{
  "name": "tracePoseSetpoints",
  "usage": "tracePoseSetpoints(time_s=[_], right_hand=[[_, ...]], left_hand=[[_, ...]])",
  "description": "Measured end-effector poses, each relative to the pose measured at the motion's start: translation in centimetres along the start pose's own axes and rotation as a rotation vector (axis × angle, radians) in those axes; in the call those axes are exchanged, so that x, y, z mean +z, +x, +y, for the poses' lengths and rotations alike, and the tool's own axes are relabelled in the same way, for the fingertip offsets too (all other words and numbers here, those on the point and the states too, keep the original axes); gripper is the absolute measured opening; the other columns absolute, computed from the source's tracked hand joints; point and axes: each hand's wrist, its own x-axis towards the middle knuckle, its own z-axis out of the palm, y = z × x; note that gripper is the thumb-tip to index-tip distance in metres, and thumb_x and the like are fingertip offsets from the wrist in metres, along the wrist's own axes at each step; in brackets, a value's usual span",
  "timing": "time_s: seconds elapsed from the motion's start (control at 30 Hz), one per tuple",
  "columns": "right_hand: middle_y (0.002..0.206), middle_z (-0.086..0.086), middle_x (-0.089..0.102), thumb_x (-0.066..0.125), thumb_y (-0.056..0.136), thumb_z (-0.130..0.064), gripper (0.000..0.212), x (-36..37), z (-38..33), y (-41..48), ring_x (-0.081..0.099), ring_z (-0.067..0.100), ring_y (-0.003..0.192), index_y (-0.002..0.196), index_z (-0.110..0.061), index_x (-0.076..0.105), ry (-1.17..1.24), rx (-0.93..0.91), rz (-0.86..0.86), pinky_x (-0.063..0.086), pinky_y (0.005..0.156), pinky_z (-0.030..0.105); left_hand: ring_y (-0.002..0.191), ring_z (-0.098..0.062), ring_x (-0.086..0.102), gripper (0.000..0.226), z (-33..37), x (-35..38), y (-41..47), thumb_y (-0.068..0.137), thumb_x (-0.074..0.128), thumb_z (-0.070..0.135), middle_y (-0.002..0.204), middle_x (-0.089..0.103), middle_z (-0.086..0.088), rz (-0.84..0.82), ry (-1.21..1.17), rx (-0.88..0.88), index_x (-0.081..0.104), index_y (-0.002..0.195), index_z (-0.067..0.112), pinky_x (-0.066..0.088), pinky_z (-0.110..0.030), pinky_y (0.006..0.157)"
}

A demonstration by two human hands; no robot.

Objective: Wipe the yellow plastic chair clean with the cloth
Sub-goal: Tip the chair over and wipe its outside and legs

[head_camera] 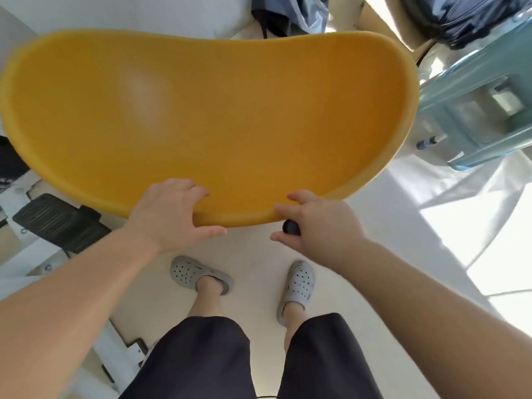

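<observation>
The yellow plastic chair (207, 116) fills the upper middle of the head view, its smooth curved shell facing me. My left hand (169, 214) grips its near edge, fingers curled over onto the yellow surface and thumb under the rim. My right hand (319, 223) grips the same edge a little to the right. A small round black part (291, 227) shows between its fingers just below the rim; I cannot tell what it is. No cloth is in view.
A pale teal plastic stool (483, 110) stands close to the chair's right side. A dark bag (466, 15) lies at the top right. White equipment with black ribbed pads (54, 220) sits at the left. My feet in grey clogs (201, 275) stand on the white floor.
</observation>
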Motion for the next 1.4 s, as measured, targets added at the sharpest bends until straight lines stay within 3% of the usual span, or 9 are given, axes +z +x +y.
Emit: tracePoseSetpoints(time_s=[0.1, 0.2, 0.33, 0.43, 0.53, 0.8, 1.0, 1.2, 1.4], right_hand=[[0.141, 0.001, 0.053, 0.048, 0.095, -0.066, 0.052, 3.7, -3.5, 0.8, 0.070, 0.028, 0.087, 0.135, -0.035, 0.055, 0.022, 0.073, 0.119, 0.058, 0.061, 0.038], [0.118, 0.006, 0.065, 0.068, 0.087, -0.056, 0.039, 4.9, -3.6, 2.0, 0.066, 0.029, 0.062, 0.112, -0.027, 0.071, 0.052, 0.141, 0.281, 0.052, 0.043, 0.036], [0.096, 0.004, 0.067, 0.079, 0.078, -0.046, 0.028, 5.5, -3.2, 3.0, 0.059, 0.030, 0.071, 0.090, -0.021, 0.075, -0.028, 0.126, 0.347, 0.052, 0.049, 0.039], [0.088, 0.002, 0.064, 0.068, 0.087, -0.049, 0.032, 5.9, -2.4, 3.1, 0.051, 0.028, 0.071, 0.097, -0.020, 0.073, -0.137, 0.088, 0.349, 0.047, 0.047, 0.037], [0.085, -0.002, 0.063, 0.044, 0.094, -0.057, 0.045, 5.8, -1.8, 3.3, 0.050, 0.026, 0.070, 0.095, -0.022, 0.072, -0.217, 0.096, 0.348, 0.029, 0.050, 0.027], [0.095, 0.000, 0.068, 0.059, 0.088, -0.053, 0.037, 1.7, 1.0, 8.0, 0.056, 0.032, 0.078, 0.099, -0.021, 0.074, -0.145, 0.091, 0.436, 0.049, 0.052, 0.036], [0.124, -0.009, 0.058, 0.053, 0.096, -0.057, 0.035, -3.5, 1.5, 15.4, 0.054, 0.024, 0.109, 0.122, -0.036, 0.063, -0.085, 0.164, 0.318, 0.056, 0.075, 0.048], [0.146, -0.007, 0.045, 0.049, 0.101, -0.056, 0.042, -6.5, 0.4, 20.7, 0.055, 0.024, 0.120, 0.140, -0.041, 0.056, -0.100, 0.126, 0.271, 0.048, 0.082, 0.035], [0.152, -0.002, 0.036, 0.047, 0.098, -0.060, 0.054, -6.4, 1.3, 20.7, 0.058, 0.024, 0.117, 0.149, -0.043, 0.044, -0.102, 0.169, 0.275, 0.053, 0.081, 0.038]], left_hand=[[0.119, -0.024, 0.055, 0.104, -4.5, -0.6, -1.0, 0.064, 0.030, 0.099, 0.123, 0.062, 0.004, -0.031, 0.109, -0.047, 0.060, 0.132, 0.026, 0.048, -0.042, 0.093], [0.109, -0.020, 0.057, 0.091, -8.8, 0.5, -2.0, 0.070, 0.033, 0.096, 0.112, 0.063, 0.006, -0.073, 0.121, -0.106, 0.064, 0.122, 0.028, 0.047, -0.037, 0.084], [0.074, -0.017, 0.048, 0.081, -11.2, 2.5, -2.4, 0.073, 0.025, 0.095, 0.072, 0.047, 0.009, 0.057, 0.096, -0.020, 0.063, 0.081, 0.024, 0.044, -0.036, 0.062], [0.067, -0.021, 0.046, 0.073, -11.7, 3.2, -2.4, 0.076, 0.034, 0.088, 0.068, 0.044, 0.006, 0.133, 0.118, 0.090, 0.058, 0.074, 0.019, 0.044, -0.037, 0.059], [0.062, -0.025, 0.047, 0.068, -11.6, 3.7, -2.5, 0.083, 0.035, 0.077, 0.065, 0.044, 0.000, 0.229, 0.109, 0.148, 0.054, 0.071, 0.013, 0.039, -0.036, 0.055], [0.060, -0.018, 0.031, 0.060, -10.0, 3.3, -1.3, 0.086, 0.040, 0.071, 0.063, 0.030, 0.003, 0.349, 0.066, 0.050, 0.045, 0.066, 0.014, 0.021, -0.030, 0.054], [0.060, -0.020, 0.038, 0.061, -11.1, 1.9, 1.8, 0.087, 0.037, 0.078, 0.061, 0.033, 0.007, 0.356, 0.082, -0.131, 0.038, 0.067, 0.020, 0.024, -0.029, 0.052], [0.072, -0.020, 0.045, 0.065, -14.5, 0.0, 4.3, 0.080, 0.022, 0.083, 0.068, 0.039, 0.008, 0.314, 0.056, -0.241, 0.043, 0.073, 0.022, 0.032, -0.033, 0.056], [0.070, -0.018, 0.041, 0.063, -14.1, -0.5, 4.8, 0.083, 0.018, 0.081, 0.067, 0.035, 0.009, 0.271, 0.053, -0.216, 0.040, 0.075, 0.022, 0.027, -0.032, 0.057]])
